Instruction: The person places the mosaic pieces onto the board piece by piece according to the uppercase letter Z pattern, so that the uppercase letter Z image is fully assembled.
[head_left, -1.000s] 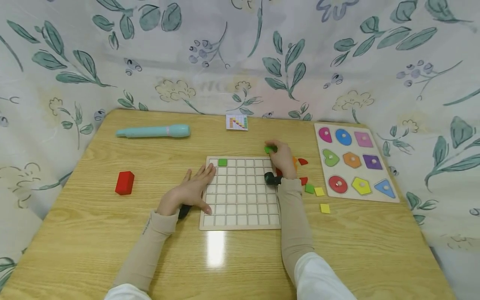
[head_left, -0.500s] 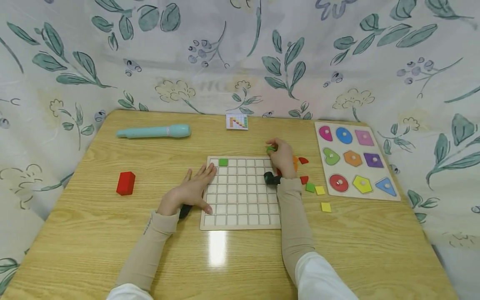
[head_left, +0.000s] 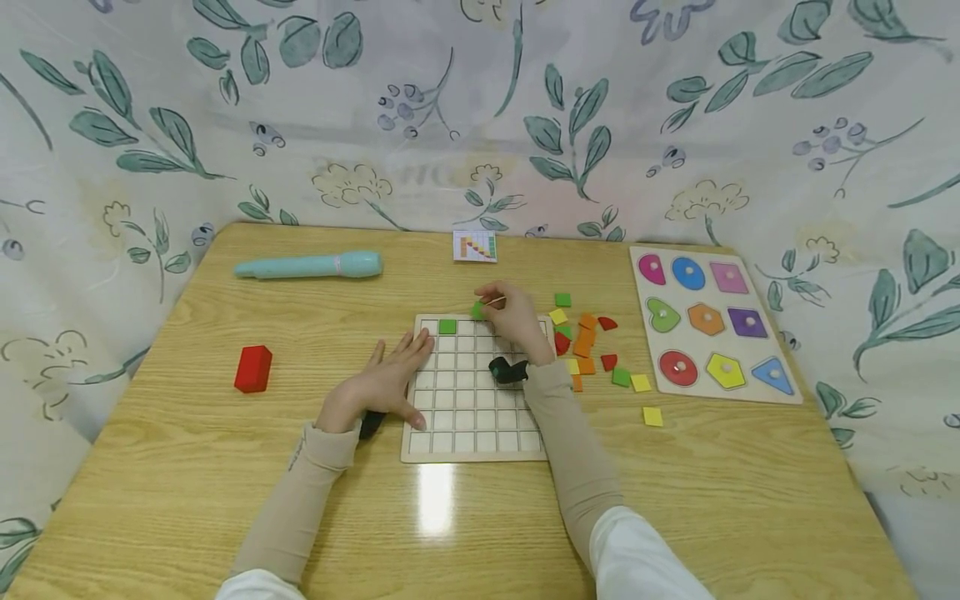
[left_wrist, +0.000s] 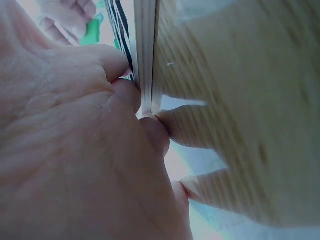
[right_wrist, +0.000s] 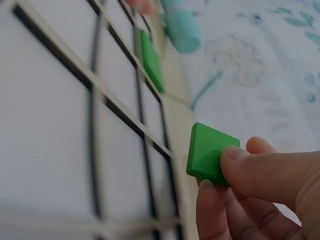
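Two hands at a pale wooden grid board: left hand is spread out, fingers and thumb apart, touching its left edge, while the right hand pinches a bright green square tile between thumb and fingers at the board's far edge. Another green tile sits in the far row, second cell from the left. Some small dark script runs along the beige left sleeve, but it's too tiny to read. Behind the board on the wood-grain tabletop is a little white card printed with a coloured grid pattern. Loose orange, red, yellow and green pieces are scattered off to the right, then a wooden shape puzzle. Over left: a teal pen-shaped gadget and a red block.
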